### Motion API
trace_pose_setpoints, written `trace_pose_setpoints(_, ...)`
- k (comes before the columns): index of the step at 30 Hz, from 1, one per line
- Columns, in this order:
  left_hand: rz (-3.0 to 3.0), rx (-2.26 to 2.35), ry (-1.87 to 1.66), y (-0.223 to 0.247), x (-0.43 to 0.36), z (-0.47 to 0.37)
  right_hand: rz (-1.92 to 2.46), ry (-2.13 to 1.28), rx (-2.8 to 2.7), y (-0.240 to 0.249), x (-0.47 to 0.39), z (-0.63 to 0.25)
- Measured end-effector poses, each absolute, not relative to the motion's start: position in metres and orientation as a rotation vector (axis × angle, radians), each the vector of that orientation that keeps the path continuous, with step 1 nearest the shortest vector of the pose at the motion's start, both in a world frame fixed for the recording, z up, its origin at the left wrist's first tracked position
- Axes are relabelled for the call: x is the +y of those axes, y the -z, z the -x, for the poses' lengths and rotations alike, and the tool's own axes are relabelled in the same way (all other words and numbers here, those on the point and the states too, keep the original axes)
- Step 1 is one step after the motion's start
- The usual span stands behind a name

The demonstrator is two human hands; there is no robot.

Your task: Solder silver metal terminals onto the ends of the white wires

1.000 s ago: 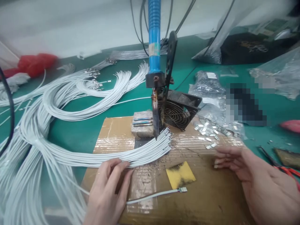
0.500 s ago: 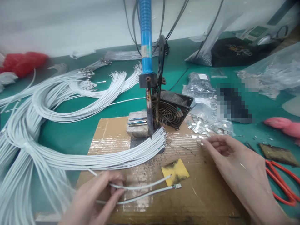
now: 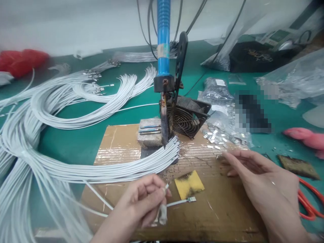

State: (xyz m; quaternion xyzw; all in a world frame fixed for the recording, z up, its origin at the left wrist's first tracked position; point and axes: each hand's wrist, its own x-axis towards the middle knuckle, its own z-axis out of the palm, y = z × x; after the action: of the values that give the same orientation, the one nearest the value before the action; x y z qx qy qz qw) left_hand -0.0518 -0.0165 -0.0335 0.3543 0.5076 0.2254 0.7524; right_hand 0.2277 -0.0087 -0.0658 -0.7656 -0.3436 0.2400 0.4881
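Note:
My left hand [image 3: 148, 200] pinches a white cable [image 3: 166, 186], its short end sticking out past the thumb. A second white cable [image 3: 177, 203] comes out from beside that hand, tipped with a small metal connector [image 3: 191, 199]. My right hand [image 3: 263, 185] has thumb and fingers drawn together over the cardboard [image 3: 215, 206]. A tiny metal piece [image 3: 218, 157] shows at its fingertips; whether it is held, I cannot tell. Between the hands lies a scorched yellow sponge [image 3: 189, 184]. A soldering iron [image 3: 164, 128] points down over the tips of a white cable bundle [image 3: 121, 170].
Loose metal connectors [image 3: 215, 136] spill from a plastic bag [image 3: 222, 111]. A small fan [image 3: 188, 118] stands behind the iron, beside a grey block [image 3: 150, 131]. Coiled white cables [image 3: 83, 121] cover the left. Red-handled pliers [image 3: 310, 202] lie at the far right.
My left hand has moved right and up, sliding along the cable so that only its short end shows. My right hand has shifted slightly right. The view has moved a little.

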Motion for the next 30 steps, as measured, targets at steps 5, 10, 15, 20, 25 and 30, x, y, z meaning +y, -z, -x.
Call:
trace_pose_setpoints(5, -0.640, 1.087, -0.657, 0.029, -0.010, 0.052, 1.581, -0.998, -0.692, 0.059, -0.022, -0.207)
trace_pose_setpoints(10, -0.594, 1.071, -0.695, 0.033, -0.013, 0.050, 1.414, -1.368, -0.697, 0.057, -0.031, -0.181)
trace_pose_setpoints(15, -0.615, 1.063, -0.693, 0.030, -0.012, 0.048, 1.357, -1.470, -0.754, 0.053, -0.033, -0.162)
trace_pose_setpoints(20, -0.610, 1.046, -0.696, 0.027, -0.010, 0.046, 1.439, -1.416, -0.837, 0.043, -0.033, -0.141)
trace_pose_setpoints(25, -0.609, 1.044, -0.702, 0.025, -0.011, 0.047, 1.494, -1.279, -1.024, 0.036, -0.033, -0.124)
trace_pose_setpoints(30, -0.617, 1.039, -0.687, 0.022, -0.011, 0.048, 1.484, -1.260, -1.013, 0.034, -0.032, -0.119)
